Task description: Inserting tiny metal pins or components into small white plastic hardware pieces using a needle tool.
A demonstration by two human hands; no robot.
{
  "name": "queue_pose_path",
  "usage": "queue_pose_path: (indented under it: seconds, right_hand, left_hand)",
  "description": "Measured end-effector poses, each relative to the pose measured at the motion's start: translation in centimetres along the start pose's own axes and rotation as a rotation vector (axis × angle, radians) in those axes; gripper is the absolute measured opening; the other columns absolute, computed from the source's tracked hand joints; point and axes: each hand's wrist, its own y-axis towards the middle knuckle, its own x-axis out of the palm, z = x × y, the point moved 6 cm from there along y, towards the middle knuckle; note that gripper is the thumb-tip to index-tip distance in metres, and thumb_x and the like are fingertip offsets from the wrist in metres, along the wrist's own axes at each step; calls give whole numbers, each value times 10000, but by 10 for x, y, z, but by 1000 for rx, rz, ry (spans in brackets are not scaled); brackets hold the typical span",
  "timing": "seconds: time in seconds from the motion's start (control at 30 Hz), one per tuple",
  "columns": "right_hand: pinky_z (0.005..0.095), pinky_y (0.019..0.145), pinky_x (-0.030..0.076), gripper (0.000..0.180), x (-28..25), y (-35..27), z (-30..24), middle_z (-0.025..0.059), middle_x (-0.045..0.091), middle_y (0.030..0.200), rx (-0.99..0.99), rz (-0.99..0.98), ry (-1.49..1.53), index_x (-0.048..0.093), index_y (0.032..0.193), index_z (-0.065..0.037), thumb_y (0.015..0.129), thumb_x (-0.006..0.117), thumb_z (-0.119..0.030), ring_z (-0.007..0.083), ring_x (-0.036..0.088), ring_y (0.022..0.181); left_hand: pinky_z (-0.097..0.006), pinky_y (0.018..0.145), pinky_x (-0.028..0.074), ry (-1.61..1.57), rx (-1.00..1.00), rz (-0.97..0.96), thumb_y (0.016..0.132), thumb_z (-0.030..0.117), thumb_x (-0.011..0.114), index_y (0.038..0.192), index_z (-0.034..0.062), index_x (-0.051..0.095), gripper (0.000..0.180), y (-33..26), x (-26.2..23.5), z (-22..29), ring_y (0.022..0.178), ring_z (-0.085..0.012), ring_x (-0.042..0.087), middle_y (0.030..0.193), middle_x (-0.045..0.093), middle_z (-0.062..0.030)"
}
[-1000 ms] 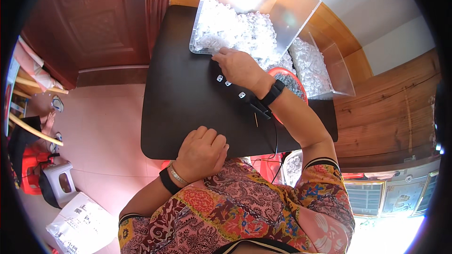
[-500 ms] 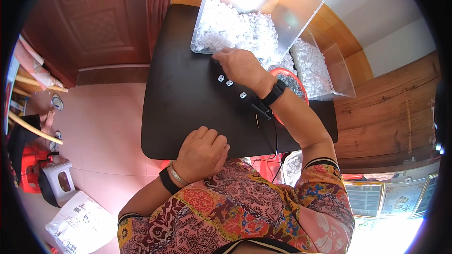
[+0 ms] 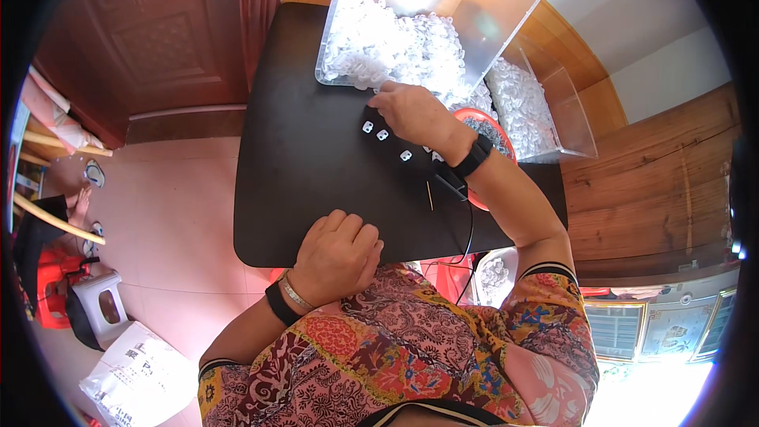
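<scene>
Holds the right grip (image 3: 411,115) low over the far half of the black desk (image 3: 292,158), just beside the near edge of a big clear bin (image 3: 494,20), with thumb and fingers drawn together. Cannot tell of any piece between the fingertips. Holds the left grip (image 3: 340,249) curled into a fist at the near edge of the desk (folded too far in to tell of anything inside).

Has three small white pieces (image 3: 383,135) lying apart on the desk, just nearer the body than the right grip, in a slanting row, with at least one more half hidden by the wrist. Has a large heap of similar pieces (image 3: 395,43) in the big clear bin, glaring in bright light, and more in a second clear bin (image 3: 573,111) farther right. Shows, partly behind the right forearm, a red bowl (image 3: 466,112) full of small grey parts (image 3: 486,130). Near the bowl, has a black device (image 3: 451,182), too dark to make out, and just left of it a thin pale stick (image 3: 430,195).

Wears a black band (image 3: 474,156) on the right wrist and a bracelet (image 3: 298,291) on the left. Farther left, shows a pink floor (image 3: 190,205) with a grey stool (image 3: 93,289) and a white bag (image 3: 138,379).
</scene>
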Motion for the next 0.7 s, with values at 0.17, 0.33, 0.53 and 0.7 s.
queue_pose_path:
  seconds: [0.17, 0.33, 0.53, 0.7]
  right_hand:
    - [411, 709, 501, 144, -6, -27, 0, 116, 614, 860, 28, -72, 96, 675, 924, -51, 819, 577, -58, 334, 617, 811]
    - [395, 722, 498, 127, -13, -46, -2, 108, 618, 855, 15, -73, 149, 667, 919, -49, 810, 602, -58, 313, 616, 827]
    - [375, 729, 491, 126, -32, -60, -3, 94, 605, 867, -7, -63, 220, 655, 924, -41, 810, 605, -61, 294, 603, 852]
    - [354, 738, 483, 98, -24, -71, -20, 80, 578, 852, -108, -105, 32, 644, 884, -46, 805, 615, -97, 270, 573, 857]
  left_hand:
    - [-368, 606, 419, -5, -13, -14, 751, 98, 641, 741, 52, 527, 124, 1, 0, 1, 674, -265, 496, 710, 478, -86]
    - [-377, 605, 420, -14, -13, -7, 752, 78, 634, 745, 41, 526, 115, 3, 0, 2, 660, -275, 493, 705, 480, -95]
    - [-363, 613, 411, 38, -23, -15, 772, 120, 641, 727, 71, 511, 146, 2, 3, 1, 677, -253, 492, 706, 465, -76]
    - [-364, 612, 411, 56, -17, -24, 776, 120, 633, 726, 69, 513, 139, 4, 3, 3, 675, -254, 492, 703, 466, -77]
